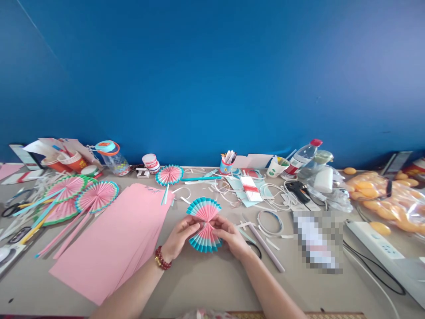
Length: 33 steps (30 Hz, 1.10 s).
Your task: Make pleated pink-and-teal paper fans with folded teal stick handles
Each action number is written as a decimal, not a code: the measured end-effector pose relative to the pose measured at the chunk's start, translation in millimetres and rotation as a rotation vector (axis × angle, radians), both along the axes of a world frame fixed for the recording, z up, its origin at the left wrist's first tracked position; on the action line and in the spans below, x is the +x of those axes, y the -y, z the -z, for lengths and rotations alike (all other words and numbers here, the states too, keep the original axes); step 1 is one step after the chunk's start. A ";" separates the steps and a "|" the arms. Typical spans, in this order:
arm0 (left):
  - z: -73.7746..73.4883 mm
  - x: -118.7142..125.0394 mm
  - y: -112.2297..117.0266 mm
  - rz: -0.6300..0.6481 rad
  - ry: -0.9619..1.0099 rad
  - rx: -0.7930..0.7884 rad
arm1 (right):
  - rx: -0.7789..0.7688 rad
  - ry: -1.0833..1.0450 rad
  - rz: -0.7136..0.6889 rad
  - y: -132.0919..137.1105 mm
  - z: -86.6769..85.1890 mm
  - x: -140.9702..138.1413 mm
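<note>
Above the desk (186, 288), left hand (181, 235) and right hand (232, 235) pinched pleated paper (206, 221) at its waist, equally near; long axis ran fore-aft.

Grey tbl. (186, 283) is cluttered around its edges. From its ctr., pink paper sheets (109, 235) are stacked at 9 o'clock, pleated fans (97, 197) laid approx. 10, pen cup (226, 167) stood at 12; white power strip (368, 241) is placed approx. 3, w/ bag of orange balls (395, 206) set betw. 2 & 3.
</note>
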<state>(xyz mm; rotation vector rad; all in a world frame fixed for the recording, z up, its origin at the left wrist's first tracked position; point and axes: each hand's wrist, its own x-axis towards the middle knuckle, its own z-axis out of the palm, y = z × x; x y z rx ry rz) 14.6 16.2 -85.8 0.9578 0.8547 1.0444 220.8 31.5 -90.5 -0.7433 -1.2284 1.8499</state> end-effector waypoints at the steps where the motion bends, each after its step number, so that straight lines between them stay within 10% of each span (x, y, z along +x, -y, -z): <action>1: 1.1 0.4 0.3 0.001 -0.019 0.017 | 0.005 0.005 0.003 -0.1 0.9 0.2; 14: 4.4 2.2 0.8 0.014 -0.165 0.123 | 0.292 0.274 0.083 4.5 -8.6 -1.3; 33: 4.8 7.1 1.4 -0.104 0.042 -0.185 | 0.560 0.483 0.200 17.0 -15.4 -4.5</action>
